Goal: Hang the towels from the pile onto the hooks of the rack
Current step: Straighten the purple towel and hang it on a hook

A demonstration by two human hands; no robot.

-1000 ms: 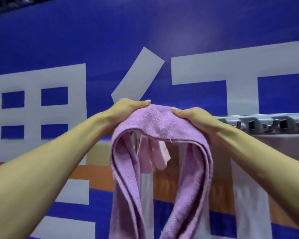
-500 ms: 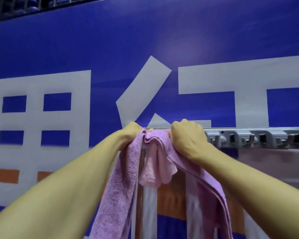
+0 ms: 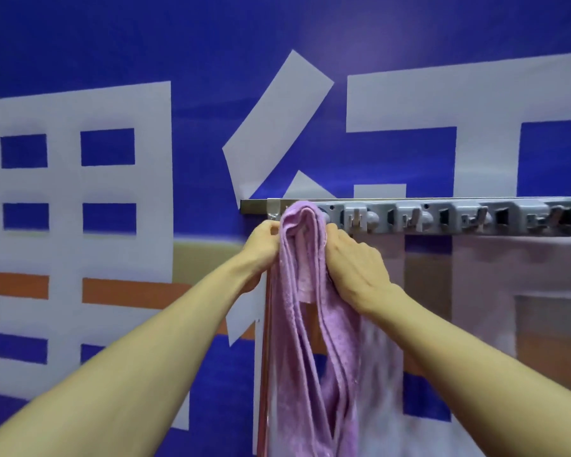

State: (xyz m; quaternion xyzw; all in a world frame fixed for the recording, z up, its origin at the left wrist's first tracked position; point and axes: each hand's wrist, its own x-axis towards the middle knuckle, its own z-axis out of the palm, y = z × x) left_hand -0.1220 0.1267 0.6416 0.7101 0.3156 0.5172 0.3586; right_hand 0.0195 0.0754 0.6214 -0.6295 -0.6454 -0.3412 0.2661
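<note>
The purple towel is now looping over the hook at the 9 o'clock end of the rack, lifted there within 1 second. The left hand and right hand are gripping it at 9 and 3 o'clock, so letting go is probably next.

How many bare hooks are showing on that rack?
4, right of the purple towel: first hook, second hook, third hook, fourth hook. Another may hide under the towel.

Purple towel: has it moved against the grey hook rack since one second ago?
Yes. The purple towel came to the left end of the grey hook rack; before, its fold was held in front of it.
</note>
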